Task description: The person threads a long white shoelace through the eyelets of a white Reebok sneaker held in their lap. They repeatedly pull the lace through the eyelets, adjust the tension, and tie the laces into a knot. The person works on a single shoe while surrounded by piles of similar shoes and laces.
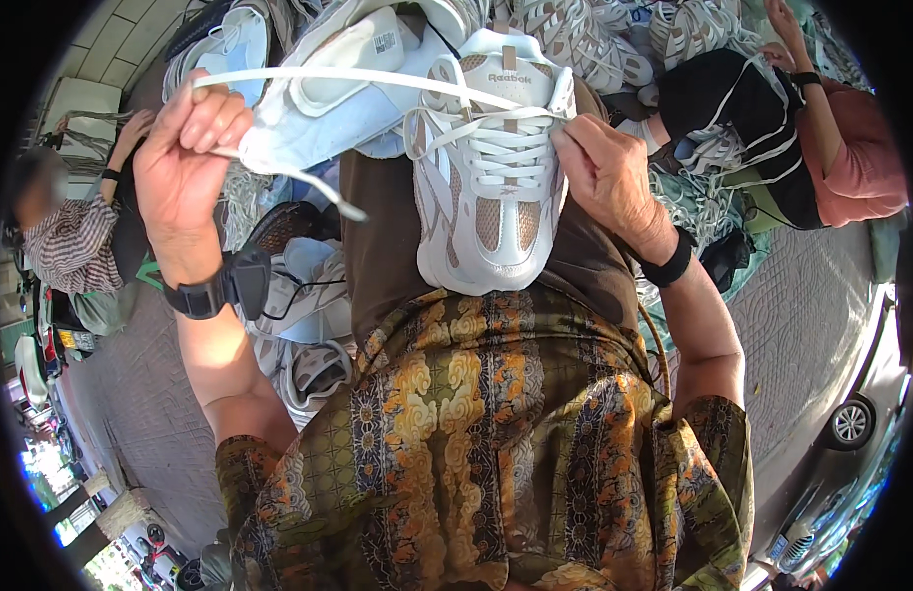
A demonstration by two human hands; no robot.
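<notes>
A white and beige sneaker rests on my lap with its toe pointing toward me. White laces criss-cross over its tongue. My left hand is raised to the left of the shoe, fingers closed on a flat white shoelace. That lace stretches across to the shoe's upper eyelets, and its loose end dangles below my fist. At the shoe's right upper edge, my right hand is closed on the eyelet side; its fingertips are partly hidden, so I cannot tell whether it also pinches lace.
Behind the shoe lies a large pale sneaker part. More white shoes are heaped left of my lap. Bundles of laces lie at the right. One person in stripes sits left, another in pink right. A car wheel shows far right.
</notes>
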